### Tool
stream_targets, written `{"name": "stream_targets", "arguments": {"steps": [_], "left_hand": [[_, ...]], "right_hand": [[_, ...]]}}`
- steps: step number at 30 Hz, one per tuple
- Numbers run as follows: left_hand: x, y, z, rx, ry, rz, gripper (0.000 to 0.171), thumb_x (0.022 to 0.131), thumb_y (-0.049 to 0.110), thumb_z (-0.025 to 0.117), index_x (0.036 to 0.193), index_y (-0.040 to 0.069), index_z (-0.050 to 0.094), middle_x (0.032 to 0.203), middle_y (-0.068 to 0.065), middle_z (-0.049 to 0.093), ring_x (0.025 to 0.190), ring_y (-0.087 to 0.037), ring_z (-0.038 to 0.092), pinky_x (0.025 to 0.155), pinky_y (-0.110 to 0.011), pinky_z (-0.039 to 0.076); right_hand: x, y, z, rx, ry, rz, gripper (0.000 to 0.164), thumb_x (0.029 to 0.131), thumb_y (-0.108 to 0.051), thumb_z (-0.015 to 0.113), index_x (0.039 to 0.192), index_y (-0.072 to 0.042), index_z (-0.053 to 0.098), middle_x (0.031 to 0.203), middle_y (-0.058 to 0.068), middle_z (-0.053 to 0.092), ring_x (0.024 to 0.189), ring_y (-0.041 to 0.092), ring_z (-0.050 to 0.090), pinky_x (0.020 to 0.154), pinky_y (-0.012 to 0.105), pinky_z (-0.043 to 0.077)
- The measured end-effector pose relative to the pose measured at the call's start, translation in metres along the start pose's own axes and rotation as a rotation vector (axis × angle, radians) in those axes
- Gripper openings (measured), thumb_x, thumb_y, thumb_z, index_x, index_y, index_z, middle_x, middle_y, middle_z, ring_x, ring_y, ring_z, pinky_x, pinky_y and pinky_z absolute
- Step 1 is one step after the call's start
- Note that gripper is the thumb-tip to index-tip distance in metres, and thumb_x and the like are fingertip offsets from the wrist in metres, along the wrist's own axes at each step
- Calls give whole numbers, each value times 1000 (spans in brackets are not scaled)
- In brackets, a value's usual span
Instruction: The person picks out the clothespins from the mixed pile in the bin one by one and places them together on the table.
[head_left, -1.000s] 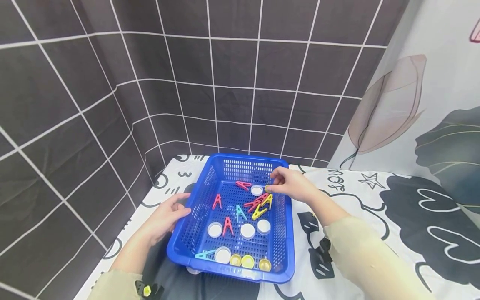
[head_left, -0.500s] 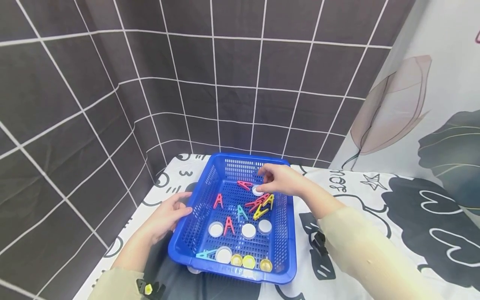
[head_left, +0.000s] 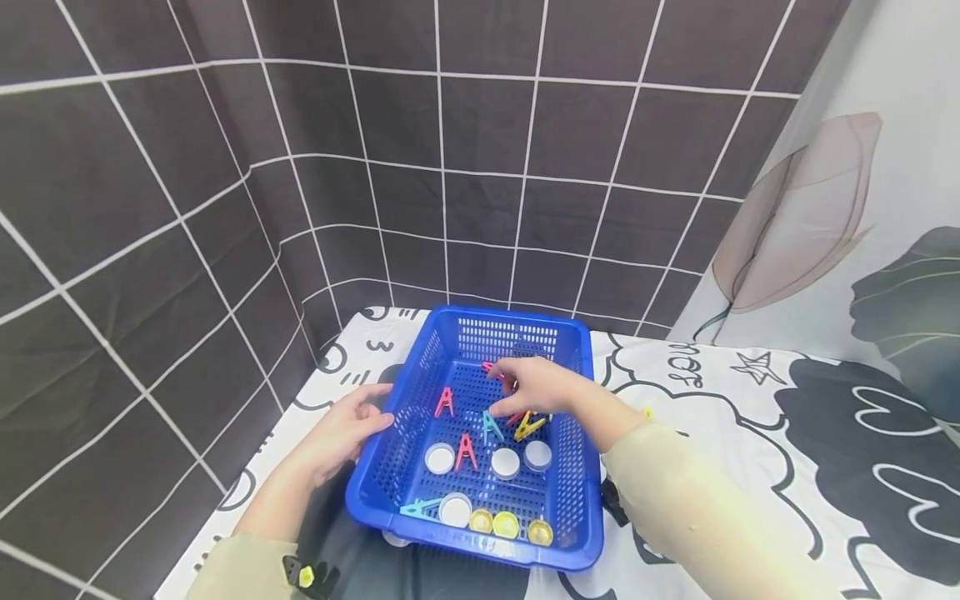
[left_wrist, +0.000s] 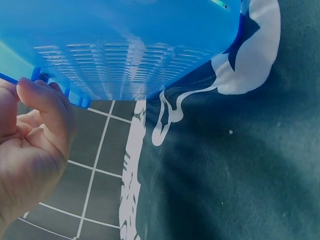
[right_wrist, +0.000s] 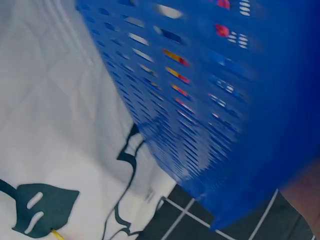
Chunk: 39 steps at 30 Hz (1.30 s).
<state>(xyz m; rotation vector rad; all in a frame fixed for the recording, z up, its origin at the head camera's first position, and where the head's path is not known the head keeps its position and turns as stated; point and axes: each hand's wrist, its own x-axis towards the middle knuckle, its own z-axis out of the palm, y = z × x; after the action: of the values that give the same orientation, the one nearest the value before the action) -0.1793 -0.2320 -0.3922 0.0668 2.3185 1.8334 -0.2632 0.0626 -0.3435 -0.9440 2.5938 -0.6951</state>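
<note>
Clothespins and bottle caps lie spread in a blue plastic basket [head_left: 592,467]. My right hand [head_left: 536,385] reaches over the basket's right side, thumb and index finger apart. Its thumb tip is close over a teal clothespin [head_left: 491,425]. Under and around it are a red clothespin [head_left: 487,367] and a yellow clothespin [head_left: 528,427], partly covered by the hand. My left hand [head_left: 352,429] is at the basket's left rim, fingers loosely bent and fingertips right at its edge. The left wrist view shows that hand [left_wrist: 40,125] below the rim.
White caps [head_left: 505,463] and small yellow caps [head_left: 506,525] lie toward the basket's near end. Another teal clothespin [head_left: 420,508] leans by the near left corner. A patterned cloth [head_left: 720,417] covers the surface, with a dark gridded curtain [head_left: 480,167] behind.
My right hand has moved left and nearer, from the far right corner across a white cap to above the teal clothespin. My left hand stays at the rim.
</note>
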Motion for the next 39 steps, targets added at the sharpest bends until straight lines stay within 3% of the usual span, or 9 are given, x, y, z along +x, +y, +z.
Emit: {"name": "stream_targets", "arguments": {"steps": [9,12,20,24,31,39], "left_hand": [[0,0,-2,3,-7,6,59,90,16,61,142,4,33,80,-9,54,58,-16,52,45,-27,44],[1,1,-2,6,-2,8,59,90,15,60,142,4,33,79,-9,53,58,-16,52,45,-27,44],[3,2,0,-26,3,1,58,90,11,59,140,1,34,79,-9,53,65,-20,57,53,-32,50],[2,2,-1,-13,-11,-7,59,90,12,60,141,1,33,79,-10,54,60,-19,55,48,-31,48],[1,2,-1,45,-32,5,60,89,15,62,141,1,34,78,-11,55,51,-18,50,40,-29,43],[2,2,-3,49,-25,-5,59,89,13,61,140,1,34,76,-10,55,49,-16,48,40,-26,42]], "right_hand": [[4,4,18,-15,-33,19,60,78,-33,76,127,-6,52,91,1,62,78,13,56,71,30,51],[5,6,21,-31,-29,15,63,78,-32,76,129,-5,51,93,5,62,79,15,56,73,32,52],[7,17,35,-33,-70,64,77,76,-32,77,137,-2,40,114,14,61,106,26,58,95,41,45],[8,18,39,-70,-90,59,80,76,-36,77,137,-1,39,121,15,59,113,27,55,99,42,41],[11,5,26,-122,-139,62,80,76,-35,77,138,-2,39,113,13,61,103,23,59,94,40,45],[21,-11,11,-111,-162,69,80,78,-35,75,141,-5,36,130,16,52,113,26,55,97,40,44]]}}
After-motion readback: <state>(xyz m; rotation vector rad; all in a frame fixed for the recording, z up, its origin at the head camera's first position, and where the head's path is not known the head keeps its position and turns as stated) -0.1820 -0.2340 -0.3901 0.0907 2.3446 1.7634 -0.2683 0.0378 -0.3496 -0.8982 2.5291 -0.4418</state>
